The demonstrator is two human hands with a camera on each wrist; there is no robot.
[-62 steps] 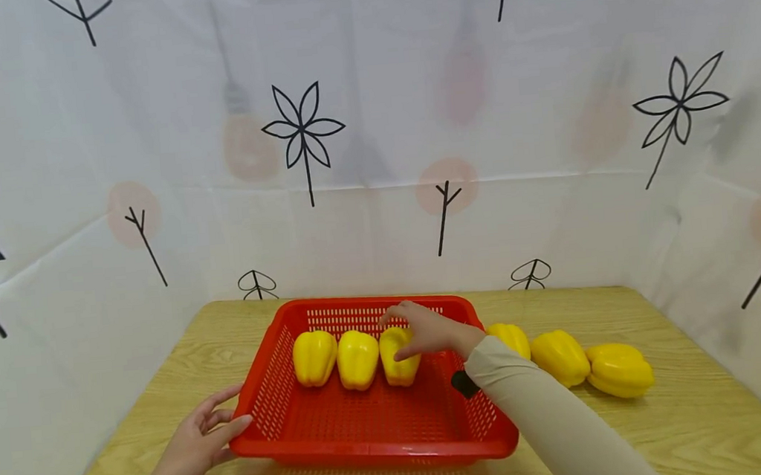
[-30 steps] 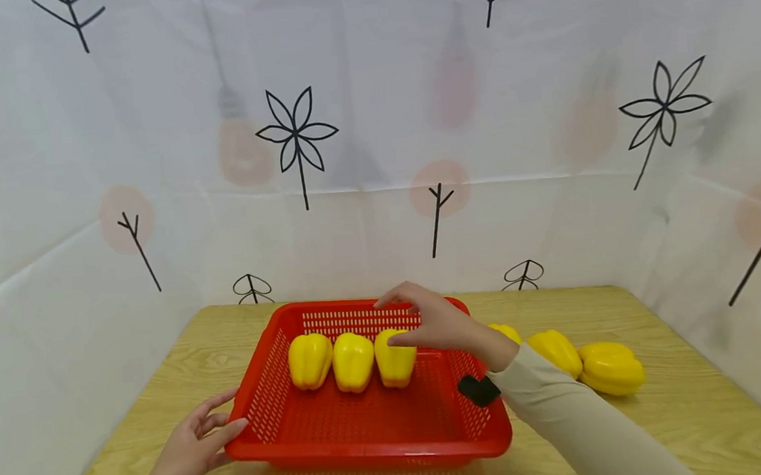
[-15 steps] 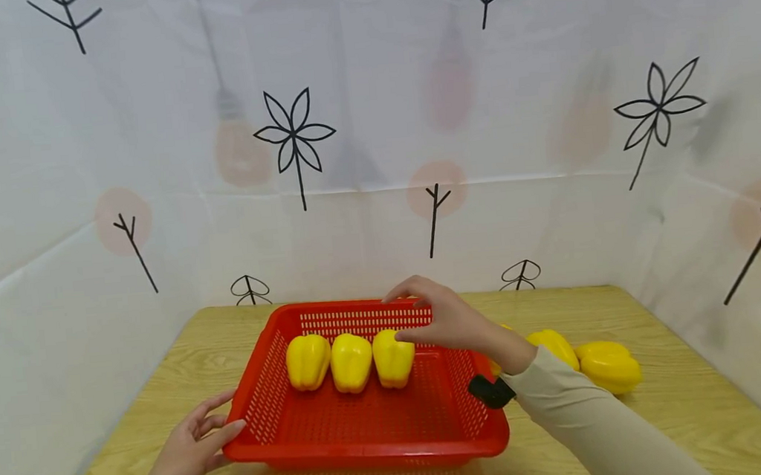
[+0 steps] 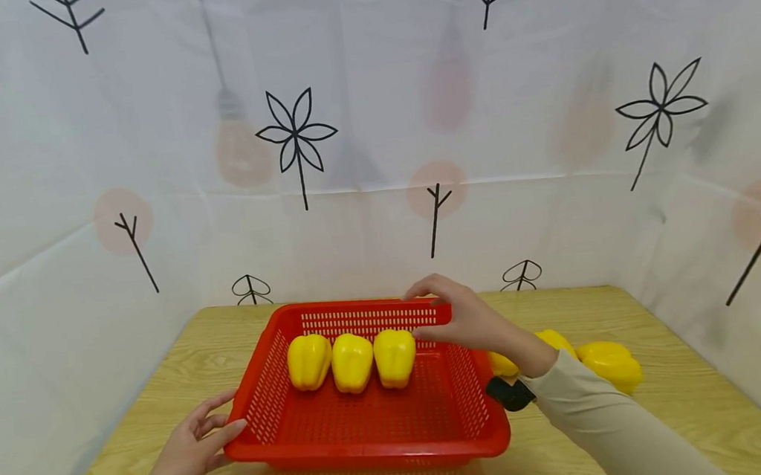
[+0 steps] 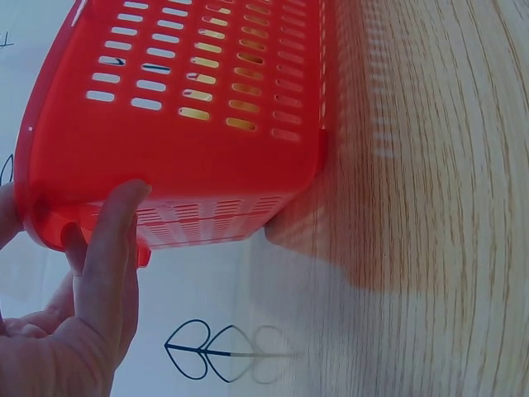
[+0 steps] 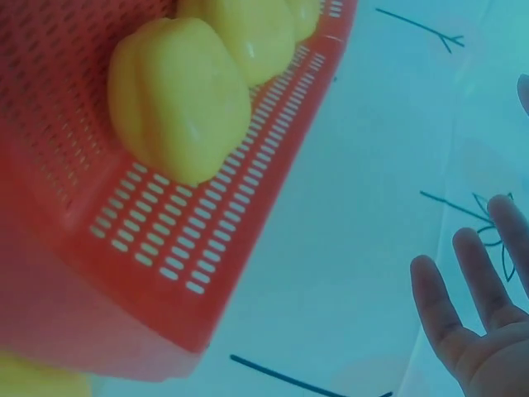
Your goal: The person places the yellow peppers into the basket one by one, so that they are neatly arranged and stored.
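A red plastic basket (image 4: 370,448) with slotted walls stands on the table. Three yellow bell peppers, the left one (image 4: 309,362), the middle one (image 4: 353,363) and the right one (image 4: 395,358), sit in a row along its back wall. My left hand (image 4: 192,442) grips the basket's near left corner, thumb on the rim; in the left wrist view its fingers (image 5: 111,248) reach under the rim. Above the basket's right back part is my right hand (image 4: 460,313), fingers spread and holding nothing. The right wrist view shows that hand apart from the nearest pepper (image 6: 178,99).
To the right of the basket, more yellow bell peppers lie on the wooden table (image 4: 688,392): one (image 4: 503,364) by the basket wall, another (image 4: 555,339) partly behind the forearm, and a third (image 4: 610,365) farther right. A patterned white cloth (image 4: 380,237) hangs behind the table.
My right hand has let go of the right pepper in the basket and drawn up and away to the right. The left hand keeps its grip on the basket corner.
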